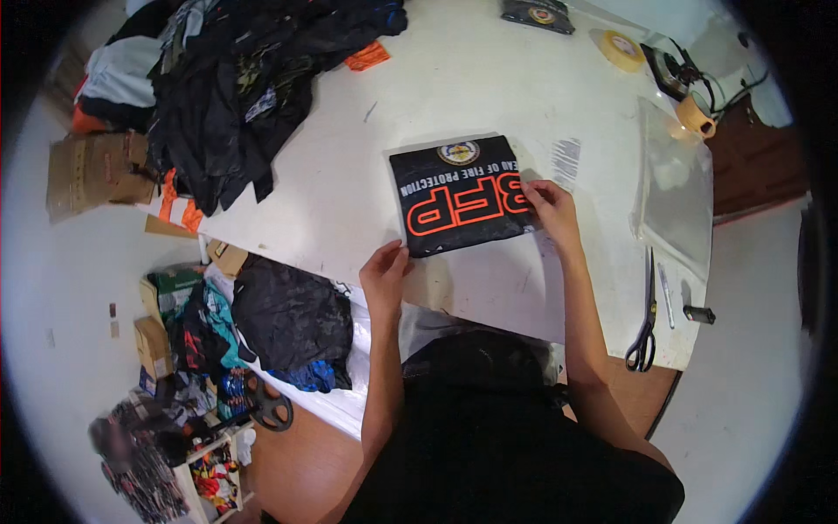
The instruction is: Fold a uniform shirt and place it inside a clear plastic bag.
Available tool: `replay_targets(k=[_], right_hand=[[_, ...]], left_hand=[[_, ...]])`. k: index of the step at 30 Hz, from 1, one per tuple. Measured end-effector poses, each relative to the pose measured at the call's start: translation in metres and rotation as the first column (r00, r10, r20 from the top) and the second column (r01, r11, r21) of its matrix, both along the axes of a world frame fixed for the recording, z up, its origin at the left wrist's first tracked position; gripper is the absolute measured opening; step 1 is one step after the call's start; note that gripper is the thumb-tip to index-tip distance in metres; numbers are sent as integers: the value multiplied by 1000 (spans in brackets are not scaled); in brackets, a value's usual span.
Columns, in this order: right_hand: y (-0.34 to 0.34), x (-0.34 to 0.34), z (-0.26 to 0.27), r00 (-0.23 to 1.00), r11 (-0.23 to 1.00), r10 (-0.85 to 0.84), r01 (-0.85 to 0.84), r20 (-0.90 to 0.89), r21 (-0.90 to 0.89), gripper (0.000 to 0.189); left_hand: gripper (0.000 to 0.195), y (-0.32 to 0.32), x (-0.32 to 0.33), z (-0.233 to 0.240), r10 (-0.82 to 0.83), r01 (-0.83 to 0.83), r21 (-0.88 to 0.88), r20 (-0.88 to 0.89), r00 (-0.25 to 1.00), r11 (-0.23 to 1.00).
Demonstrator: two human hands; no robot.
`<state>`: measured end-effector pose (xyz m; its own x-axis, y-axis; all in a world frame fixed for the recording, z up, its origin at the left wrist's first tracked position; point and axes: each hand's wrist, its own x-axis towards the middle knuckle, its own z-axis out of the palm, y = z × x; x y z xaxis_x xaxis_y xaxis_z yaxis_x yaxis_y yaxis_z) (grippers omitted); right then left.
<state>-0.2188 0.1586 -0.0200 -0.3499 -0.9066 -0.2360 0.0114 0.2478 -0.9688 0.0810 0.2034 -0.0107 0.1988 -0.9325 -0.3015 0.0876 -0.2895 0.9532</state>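
A folded black shirt (458, 203) with orange lettering and a round emblem lies on the white table, seemingly in a clear plastic bag. My right hand (553, 206) has its thumb and fingers on the right edge of the packed shirt, pinching it. At the near left corner is my left hand (386, 265), its fingertips touching that corner; whether it grips the corner is hard to tell. To the right lie a stack of clear plastic bags (674, 190), black-handled scissors (648, 327) and a slim pen-like tool (666, 295).
Dark garments (222, 98) are heaped at the table's far left. A similar black package (540, 14), a tape roll (622, 51) and an orange mug (696, 114) stand at the far right. A small black object (698, 314) lies near the right edge. More clothes (294, 314) are below left.
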Motion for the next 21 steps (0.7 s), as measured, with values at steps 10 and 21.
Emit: replay_targets(k=[10,21], right_hand=[[41,-37,8,933,986,-162,143,-322,-82,24],[64,-207,-1,303,831,-357,536,-884,-152,17]], left_hand=[[25,23,-1,10,13,11,-118,206,978,993],[13,7,-133,95,-297,609,-601,541,787,518]])
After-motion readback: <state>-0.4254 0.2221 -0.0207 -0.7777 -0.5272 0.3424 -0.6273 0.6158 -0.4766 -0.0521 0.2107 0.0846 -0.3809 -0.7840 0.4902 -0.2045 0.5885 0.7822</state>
